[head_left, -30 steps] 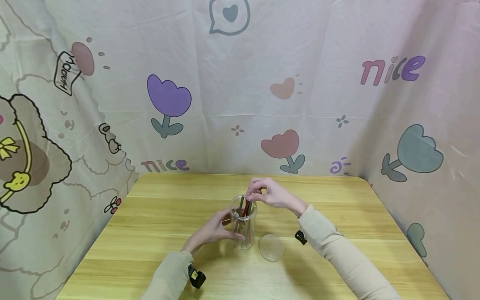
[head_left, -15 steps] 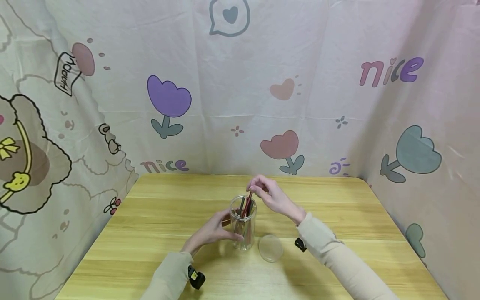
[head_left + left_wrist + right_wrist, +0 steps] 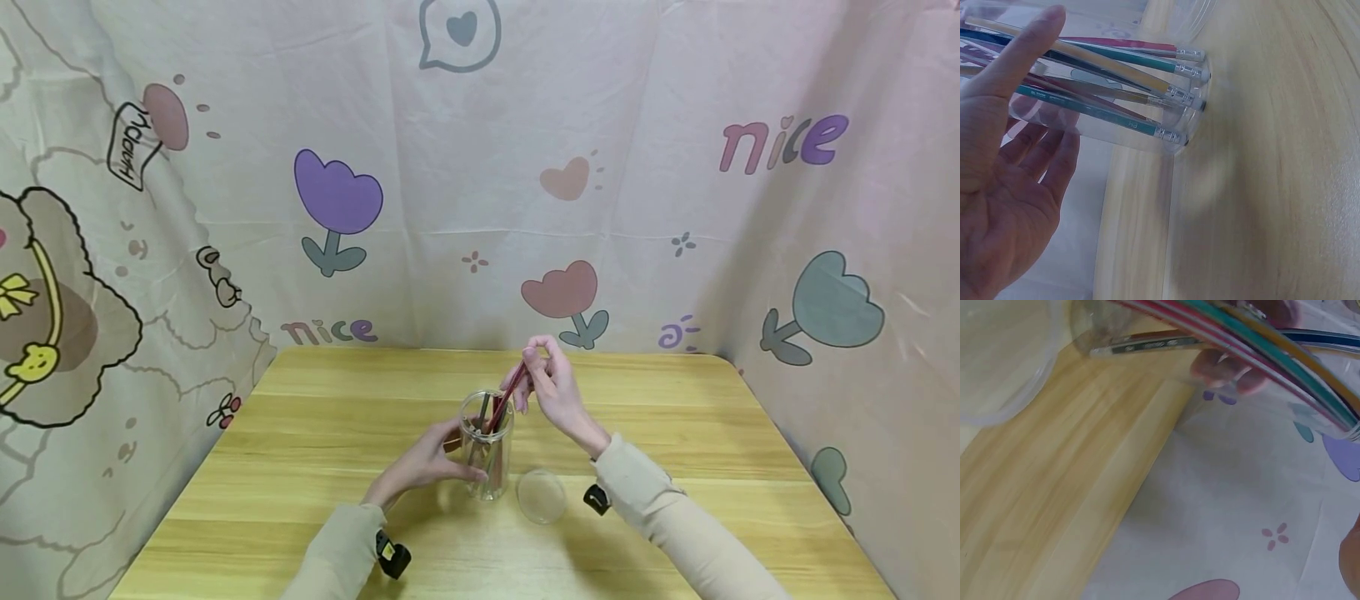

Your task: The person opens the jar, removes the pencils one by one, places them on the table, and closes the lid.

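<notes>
A clear round jar (image 3: 506, 463) stands upright on the table, with several pencils inside. My left hand (image 3: 422, 460) grips it from the left, thumb in front and fingers behind. In the left wrist view, a teal pencil (image 3: 1094, 114) and a yellow pencil (image 3: 1116, 70) show through the wall, their eraser ends at the jar's bottom. Above the rim, my right hand (image 3: 557, 393) pinches the upper end of a dark red pencil (image 3: 513, 385) between thumb and finger. That pencil leans right, its lower part still inside the jar.
A clear round lid (image 3: 542, 497) lies flat on the wooden table (image 3: 300, 467), just right of the jar; its rim (image 3: 1047, 381) shows in the right wrist view. Behind the table hangs a printed cloth (image 3: 465, 167).
My right hand has moved up and to the right, drawing the red pencil partly out of the jar and tilting it. The left hand, jar and lid have stayed in place.
</notes>
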`<state>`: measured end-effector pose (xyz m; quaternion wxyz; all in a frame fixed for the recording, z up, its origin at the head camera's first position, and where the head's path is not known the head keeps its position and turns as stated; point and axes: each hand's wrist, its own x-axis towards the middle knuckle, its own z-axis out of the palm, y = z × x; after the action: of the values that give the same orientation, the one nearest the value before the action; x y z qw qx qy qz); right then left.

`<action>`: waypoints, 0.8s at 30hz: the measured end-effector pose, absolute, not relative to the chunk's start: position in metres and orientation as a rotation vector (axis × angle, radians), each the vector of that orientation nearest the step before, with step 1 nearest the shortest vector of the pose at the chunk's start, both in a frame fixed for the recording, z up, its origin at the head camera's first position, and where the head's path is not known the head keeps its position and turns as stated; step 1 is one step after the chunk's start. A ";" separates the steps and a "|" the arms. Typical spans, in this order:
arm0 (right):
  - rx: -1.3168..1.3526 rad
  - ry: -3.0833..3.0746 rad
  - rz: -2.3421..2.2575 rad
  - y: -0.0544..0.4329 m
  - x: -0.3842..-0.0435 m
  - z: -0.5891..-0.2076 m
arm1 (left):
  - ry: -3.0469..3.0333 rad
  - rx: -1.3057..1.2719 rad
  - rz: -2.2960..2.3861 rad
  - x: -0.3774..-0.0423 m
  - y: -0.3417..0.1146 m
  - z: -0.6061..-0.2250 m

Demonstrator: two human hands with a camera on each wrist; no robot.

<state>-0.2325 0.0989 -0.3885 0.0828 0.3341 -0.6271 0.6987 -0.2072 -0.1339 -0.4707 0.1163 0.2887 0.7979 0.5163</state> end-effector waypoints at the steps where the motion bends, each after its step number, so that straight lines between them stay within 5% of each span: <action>1: 0.978 -1.847 2.103 0.099 -0.232 -0.388 | 2.341 0.845 1.508 -0.207 -0.134 -0.471; 24: 0.901 -1.698 2.041 0.124 -0.229 -0.362 | 2.354 0.829 1.495 -0.207 -0.134 -0.470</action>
<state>-0.2294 0.1237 -0.3617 0.1682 0.3167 -0.5969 0.7177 -0.2068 -0.1340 -0.4698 0.1158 0.2832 0.8036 0.5104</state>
